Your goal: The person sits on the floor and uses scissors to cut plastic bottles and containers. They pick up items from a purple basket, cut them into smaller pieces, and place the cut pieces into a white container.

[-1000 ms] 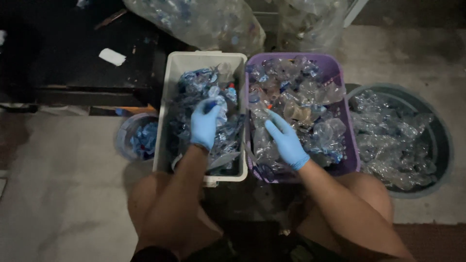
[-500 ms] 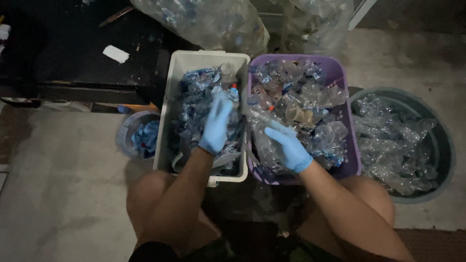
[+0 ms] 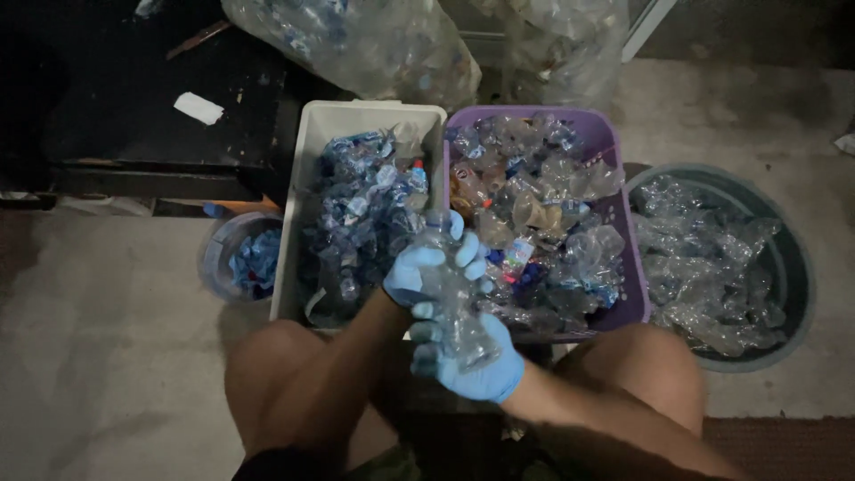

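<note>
Two bins (image 3: pixel 303 223) side by side ahead of knees, small bucket (image 3: pixel 218 258) left, round tub (image 3: pixel 793 267) right

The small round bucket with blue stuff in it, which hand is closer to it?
Left. The left hand grips the clear bottle nearer the small bucket; the right hand holds the bottle's lower end, farther away.

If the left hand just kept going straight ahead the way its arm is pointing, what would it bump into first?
Probably the white bin, or the crushed blue-labelled bottles heaped in it. The left hand grips the top of a clear bottle at that bin's near corner, beside the purple bin. Depth is hard to judge.
</note>
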